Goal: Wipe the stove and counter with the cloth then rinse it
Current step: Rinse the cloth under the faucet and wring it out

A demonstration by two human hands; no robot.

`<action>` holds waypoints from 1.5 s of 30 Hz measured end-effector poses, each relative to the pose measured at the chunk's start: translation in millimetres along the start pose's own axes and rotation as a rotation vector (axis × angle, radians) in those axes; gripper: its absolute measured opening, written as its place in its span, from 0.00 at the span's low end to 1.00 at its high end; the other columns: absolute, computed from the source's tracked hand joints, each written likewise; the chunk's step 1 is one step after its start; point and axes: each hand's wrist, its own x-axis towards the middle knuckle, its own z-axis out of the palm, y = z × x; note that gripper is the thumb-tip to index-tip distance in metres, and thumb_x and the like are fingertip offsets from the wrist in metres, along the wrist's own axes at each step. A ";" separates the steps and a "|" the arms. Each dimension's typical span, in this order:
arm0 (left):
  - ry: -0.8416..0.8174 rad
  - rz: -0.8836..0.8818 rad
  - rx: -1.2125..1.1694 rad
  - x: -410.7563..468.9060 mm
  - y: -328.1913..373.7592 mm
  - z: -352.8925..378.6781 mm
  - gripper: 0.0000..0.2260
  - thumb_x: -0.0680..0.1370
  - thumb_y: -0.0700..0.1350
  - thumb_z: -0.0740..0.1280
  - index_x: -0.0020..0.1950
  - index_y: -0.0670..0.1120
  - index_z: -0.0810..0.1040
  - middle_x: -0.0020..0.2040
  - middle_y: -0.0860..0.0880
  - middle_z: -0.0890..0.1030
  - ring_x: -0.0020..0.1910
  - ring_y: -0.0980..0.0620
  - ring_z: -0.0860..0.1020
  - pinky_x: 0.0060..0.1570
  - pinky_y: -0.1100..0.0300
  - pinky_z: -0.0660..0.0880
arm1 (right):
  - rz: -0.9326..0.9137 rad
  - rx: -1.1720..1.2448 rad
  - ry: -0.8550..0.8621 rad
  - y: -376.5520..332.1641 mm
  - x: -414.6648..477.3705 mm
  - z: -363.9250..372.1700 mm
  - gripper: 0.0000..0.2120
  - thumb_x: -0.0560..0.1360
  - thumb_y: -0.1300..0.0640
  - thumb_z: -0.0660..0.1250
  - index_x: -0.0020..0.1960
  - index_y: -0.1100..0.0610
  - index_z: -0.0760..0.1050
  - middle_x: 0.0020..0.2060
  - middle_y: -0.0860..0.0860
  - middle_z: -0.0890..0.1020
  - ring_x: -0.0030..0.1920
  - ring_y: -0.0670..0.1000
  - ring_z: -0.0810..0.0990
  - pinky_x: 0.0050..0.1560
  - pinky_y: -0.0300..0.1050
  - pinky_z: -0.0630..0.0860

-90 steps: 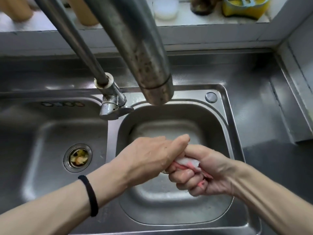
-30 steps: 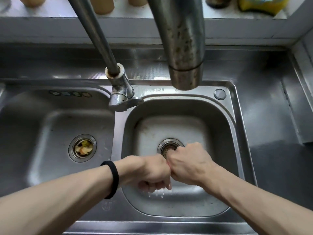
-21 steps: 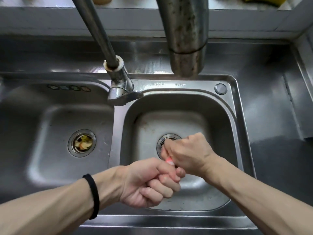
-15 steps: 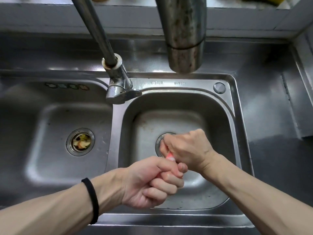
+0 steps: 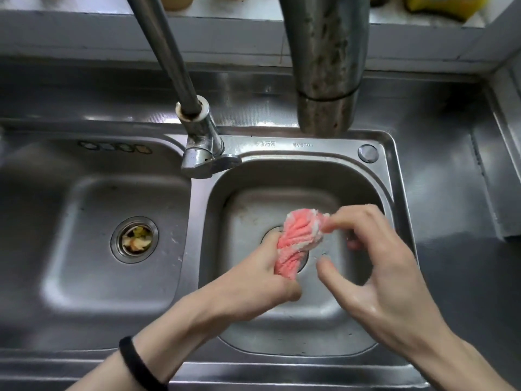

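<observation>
at the bottom edge of the frame both forearms are reaching in over the front rim of the sink (image 5: 282, 371), a black band (image 5: 138, 362) sitting on the left wrist. the left hand (image 5: 253, 283) is gripping the lower end of the cloth (image 5: 296, 244), fingers wrapped round it. the cloth, pink and white and twisted into a short roll, is hanging in the air over the right basin (image 5: 282, 328), at centre frame. the right hand (image 5: 377, 280) is curling its fingertips (image 5: 328, 225) onto the cloth's white top corner, pinching it, while its thumb is standing apart below. the roll is covering most of the right drain (image 5: 269, 232). the basin walls are lying close around both hands, with open floor showing toward the bottom. in the left basin (image 5: 70, 277) a drain (image 5: 134, 239) is holding food scraps. further up, the tap base (image 5: 203, 149) is sitting on the divider between the basins, and the thick spout (image 5: 327, 66) is hanging above the right basin's far rim, well clear of the cloth. steel counter (image 5: 442, 179) is running off to the right; a yellow sponge (image 5: 442, 5) is lying on the ledge at upper right.
</observation>
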 end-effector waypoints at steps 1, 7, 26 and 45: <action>-0.031 -0.009 -0.091 -1.5 -0.6 1.9 0.25 0.65 0.40 0.66 0.61 0.56 0.74 0.38 0.61 0.76 0.35 0.64 0.73 0.38 0.69 0.72 | -0.022 0.023 0.005 -4.9 -3.2 1.7 0.16 0.71 0.55 0.75 0.56 0.44 0.77 0.55 0.41 0.77 0.56 0.49 0.78 0.55 0.38 0.73; -0.164 0.011 -0.381 -6.0 2.3 3.2 0.31 0.66 0.30 0.61 0.70 0.38 0.76 0.54 0.46 0.80 0.52 0.50 0.80 0.61 0.46 0.79 | -0.068 0.044 -0.063 -7.6 -3.4 13.9 0.07 0.74 0.55 0.79 0.49 0.49 0.83 0.54 0.40 0.77 0.55 0.49 0.81 0.54 0.45 0.77; 0.266 0.232 0.109 -26.2 4.1 1.7 0.22 0.71 0.53 0.74 0.63 0.64 0.73 0.54 0.61 0.77 0.62 0.59 0.78 0.57 0.63 0.77 | 0.441 0.717 0.134 -16.8 -4.8 15.5 0.05 0.74 0.56 0.75 0.42 0.58 0.83 0.39 0.51 0.88 0.42 0.46 0.87 0.44 0.32 0.79; 0.500 0.394 -0.019 -104.0 73.9 -4.6 0.11 0.82 0.47 0.67 0.44 0.41 0.78 0.40 0.37 0.82 0.41 0.38 0.80 0.46 0.44 0.76 | 0.555 0.692 0.495 -94.8 -31.3 -47.2 0.06 0.79 0.49 0.71 0.45 0.51 0.79 0.38 0.49 0.86 0.40 0.44 0.82 0.42 0.30 0.75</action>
